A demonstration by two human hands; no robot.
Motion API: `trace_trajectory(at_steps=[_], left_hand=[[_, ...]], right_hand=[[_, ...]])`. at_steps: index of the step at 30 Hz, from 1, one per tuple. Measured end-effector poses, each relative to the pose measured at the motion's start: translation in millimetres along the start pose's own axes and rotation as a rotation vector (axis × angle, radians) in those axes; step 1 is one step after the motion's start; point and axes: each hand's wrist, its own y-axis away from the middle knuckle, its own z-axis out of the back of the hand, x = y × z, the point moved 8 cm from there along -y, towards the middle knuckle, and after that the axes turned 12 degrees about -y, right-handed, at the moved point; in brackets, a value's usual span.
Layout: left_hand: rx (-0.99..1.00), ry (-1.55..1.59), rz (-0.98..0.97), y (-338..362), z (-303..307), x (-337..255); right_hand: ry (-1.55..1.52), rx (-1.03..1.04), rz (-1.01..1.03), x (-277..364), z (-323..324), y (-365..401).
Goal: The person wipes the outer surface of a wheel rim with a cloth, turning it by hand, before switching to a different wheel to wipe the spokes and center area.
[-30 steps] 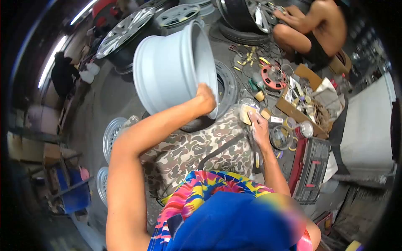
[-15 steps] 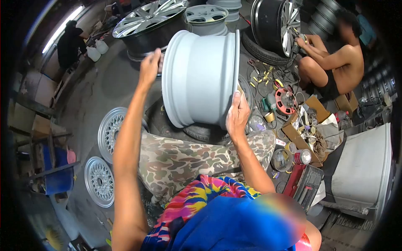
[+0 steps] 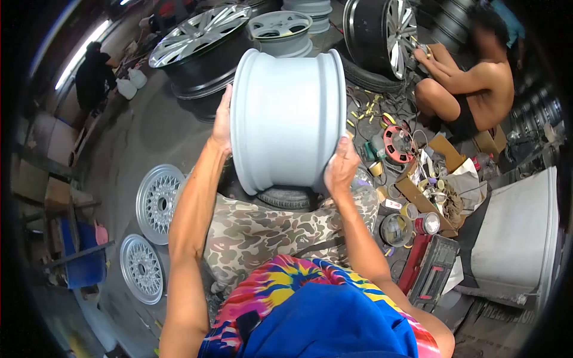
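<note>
A pale grey wheel rim [image 3: 287, 113] stands on edge before me, its barrel facing me, above a black tire [image 3: 289, 198]. My left hand [image 3: 222, 122] is pressed to the rim's left lip, its fingers partly hidden behind it. At the lower right lip, my right hand [image 3: 342, 167] grips the edge with bent fingers. A small tan edge shows by the right fingertips, too small to name. Camouflage trousers [image 3: 256, 235] cover my legs, just below the wheel rim.
Two silver mesh wheel faces [image 3: 142, 268] lie at left. Large alloy wheels [image 3: 203, 53] stand behind. On the right, a person [image 3: 477, 83] crouches at another wheel [image 3: 382, 36]. Nearby are a red cable reel [image 3: 399, 144], a cluttered cardboard box [image 3: 427, 194] and a toolbox [image 3: 434, 268].
My left hand has come down and in against the rim's left lip. The wheel rim sits slightly lower and more upright in view. My right hand keeps its place at the right lip.
</note>
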Motion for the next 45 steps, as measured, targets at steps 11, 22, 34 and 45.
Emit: trace_trajectory(at_steps=[11,22,34,45], left_hand=[[-0.036,-0.005,-0.080,-25.8,-34.4,8.4],[-0.042,-0.605,0.268,-25.4,6.1,-20.5],[-0.249,-1.187,-0.057,-14.4,55.6,-36.3],[-0.024,-1.321,-0.170,-66.3,58.6,-17.1]], right_hand=[[0.134,-0.016,0.112,-33.9,18.6,-56.4],[0.557,0.446,0.606,23.4,-36.2,5.8],[0.390,0.654,0.103,-64.9,-244.1,-202.3],[0.282,0.497,0.633,56.5,-116.9,2.7]])
